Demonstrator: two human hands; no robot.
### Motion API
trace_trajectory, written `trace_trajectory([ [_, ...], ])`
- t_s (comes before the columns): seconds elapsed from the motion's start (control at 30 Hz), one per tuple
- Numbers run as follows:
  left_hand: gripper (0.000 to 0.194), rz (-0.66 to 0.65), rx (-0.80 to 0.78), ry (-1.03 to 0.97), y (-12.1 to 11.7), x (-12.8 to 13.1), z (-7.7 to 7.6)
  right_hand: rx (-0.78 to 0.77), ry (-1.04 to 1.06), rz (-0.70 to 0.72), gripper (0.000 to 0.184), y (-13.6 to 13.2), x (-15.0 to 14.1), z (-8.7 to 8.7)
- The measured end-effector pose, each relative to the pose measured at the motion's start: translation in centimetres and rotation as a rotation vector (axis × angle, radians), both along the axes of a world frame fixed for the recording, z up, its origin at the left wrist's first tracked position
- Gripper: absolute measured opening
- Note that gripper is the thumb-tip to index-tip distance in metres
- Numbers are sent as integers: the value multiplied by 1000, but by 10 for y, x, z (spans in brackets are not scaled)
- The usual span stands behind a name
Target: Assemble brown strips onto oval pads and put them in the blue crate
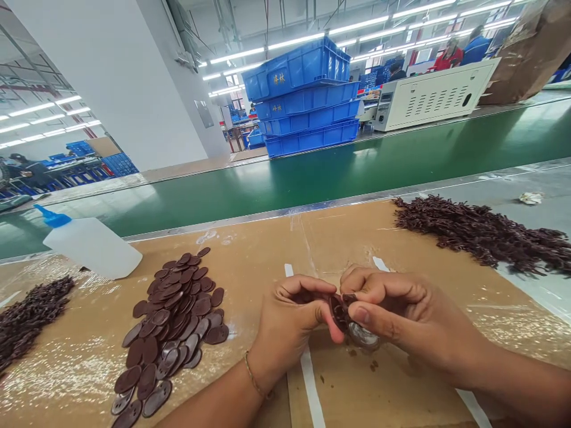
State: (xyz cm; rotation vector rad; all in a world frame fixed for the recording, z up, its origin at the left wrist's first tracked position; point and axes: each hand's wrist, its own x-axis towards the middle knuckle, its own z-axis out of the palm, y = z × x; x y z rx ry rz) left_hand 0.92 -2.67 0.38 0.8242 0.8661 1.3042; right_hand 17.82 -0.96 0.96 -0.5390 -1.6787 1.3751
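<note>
My left hand (pixel 297 315) is closed, pinching a small dark brown piece (pixel 338 312) between thumb and fingers. My right hand (pixel 401 315) meets it at the same spot, its thumb and forefinger closed on a dark brown bit (pixel 349 299). Just under the right thumb a shiny, rounded brown piece (pixel 363 336) catches the light; whether it is joined to the rest I cannot tell. Fingers hide much of what is held. Left of my hands lies a heap of flat dark brown oval discs (pixel 182 303), some with small holes.
Dark brown twig-like strands lie in a pile (pixel 477 229) at right and another (pixel 31 315) at far left. A white squeeze bottle (pixel 96 246) with blue cap lies tilted. Beyond the brown table covering (pixel 250 249) runs a green belt (pixel 214 193); stacked blue crates (pixel 307 101) stand behind it.
</note>
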Motion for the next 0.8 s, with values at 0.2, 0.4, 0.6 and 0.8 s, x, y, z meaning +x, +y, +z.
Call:
trace_trajectory([
  [0.2, 17, 26, -8, 26, -1, 1, 2, -7, 4, 6, 19, -1, 2, -1],
  [0.4, 17, 20, -4, 21, -2, 0, 1, -5, 6, 9, 19, 0, 0, 1],
  [0.6, 16, 1, -6, 4, -1, 1, 1, 1, 6, 23, 19, -1, 0, 2],
  [0.8, 18, 16, -28, 26, -2, 2, 6, -40, 30, 25, 16, 0, 0, 1],
])
